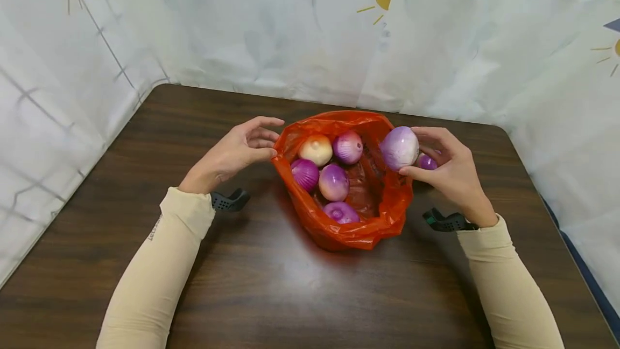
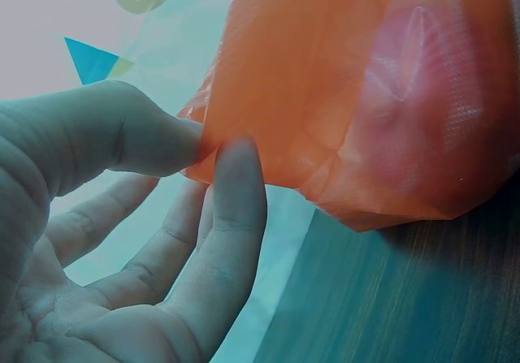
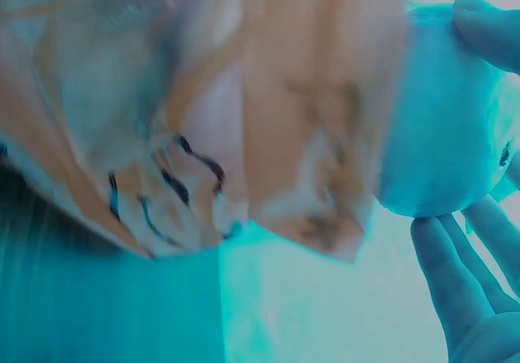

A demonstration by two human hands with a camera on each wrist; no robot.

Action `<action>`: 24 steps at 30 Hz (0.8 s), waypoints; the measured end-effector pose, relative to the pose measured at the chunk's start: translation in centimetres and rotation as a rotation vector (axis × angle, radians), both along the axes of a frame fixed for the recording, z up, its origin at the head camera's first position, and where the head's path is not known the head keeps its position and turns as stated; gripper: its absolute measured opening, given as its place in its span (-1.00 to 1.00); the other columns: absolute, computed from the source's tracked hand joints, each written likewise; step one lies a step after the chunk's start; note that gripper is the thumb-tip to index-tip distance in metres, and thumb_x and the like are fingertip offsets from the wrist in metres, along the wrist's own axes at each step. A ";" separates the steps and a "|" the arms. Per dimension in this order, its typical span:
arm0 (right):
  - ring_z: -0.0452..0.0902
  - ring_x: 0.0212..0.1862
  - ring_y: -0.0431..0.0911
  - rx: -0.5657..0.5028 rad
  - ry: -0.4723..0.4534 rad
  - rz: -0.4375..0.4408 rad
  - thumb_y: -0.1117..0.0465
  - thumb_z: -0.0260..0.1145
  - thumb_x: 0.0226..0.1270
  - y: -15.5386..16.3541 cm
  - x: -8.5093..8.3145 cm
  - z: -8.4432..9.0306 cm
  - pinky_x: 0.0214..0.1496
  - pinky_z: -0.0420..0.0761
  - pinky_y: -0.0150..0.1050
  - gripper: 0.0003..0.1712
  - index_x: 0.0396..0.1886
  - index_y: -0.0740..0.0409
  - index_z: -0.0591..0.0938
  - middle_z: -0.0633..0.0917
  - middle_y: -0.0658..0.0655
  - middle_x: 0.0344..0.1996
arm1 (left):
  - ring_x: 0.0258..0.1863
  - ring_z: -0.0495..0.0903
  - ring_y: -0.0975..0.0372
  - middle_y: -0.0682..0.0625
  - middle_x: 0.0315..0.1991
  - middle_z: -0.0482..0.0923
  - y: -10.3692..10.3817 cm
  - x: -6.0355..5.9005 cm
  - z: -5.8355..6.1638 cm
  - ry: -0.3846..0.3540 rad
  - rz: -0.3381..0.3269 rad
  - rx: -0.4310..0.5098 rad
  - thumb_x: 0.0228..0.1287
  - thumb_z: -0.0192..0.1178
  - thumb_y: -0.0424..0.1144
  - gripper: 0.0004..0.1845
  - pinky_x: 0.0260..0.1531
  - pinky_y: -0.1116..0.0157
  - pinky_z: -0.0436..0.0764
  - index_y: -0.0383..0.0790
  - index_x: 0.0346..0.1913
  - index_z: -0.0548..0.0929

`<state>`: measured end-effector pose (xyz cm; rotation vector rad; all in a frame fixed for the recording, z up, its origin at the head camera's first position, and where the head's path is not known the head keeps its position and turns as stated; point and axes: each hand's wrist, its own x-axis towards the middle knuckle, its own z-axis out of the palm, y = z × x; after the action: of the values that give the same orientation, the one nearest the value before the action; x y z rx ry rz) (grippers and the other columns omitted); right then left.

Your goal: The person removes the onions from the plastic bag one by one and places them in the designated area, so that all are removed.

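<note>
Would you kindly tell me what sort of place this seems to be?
Probably a makeshift recording booth: printed sheeting stands behind and at both sides of a brown table, and two dark wrist devices are being worn.

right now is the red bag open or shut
Open: the head view looks into the red bag, whose mouth is spread wide with five onions showing inside; the left hand pinches its edge.
</note>
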<state>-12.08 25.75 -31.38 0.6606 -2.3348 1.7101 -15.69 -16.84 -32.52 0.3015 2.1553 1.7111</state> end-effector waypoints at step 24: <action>0.66 0.24 -0.12 -0.277 -0.014 -0.111 0.81 0.37 -0.02 7.3 1.0 0.4 0.24 0.64 -0.43 -0.15 0.36 0.43 0.49 0.69 0.16 0.23 | 0.25 0.56 0.07 -0.16 0.30 0.47 -0.2 0.1 0.1 0.005 -0.002 -0.001 0.41 0.28 -0.37 -0.35 0.06 0.38 0.69 0.05 0.48 0.37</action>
<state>-11.05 33.02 -30.93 0.4617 -2.0443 1.9407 -15.57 -17.05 -32.47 0.3076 2.1588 1.7100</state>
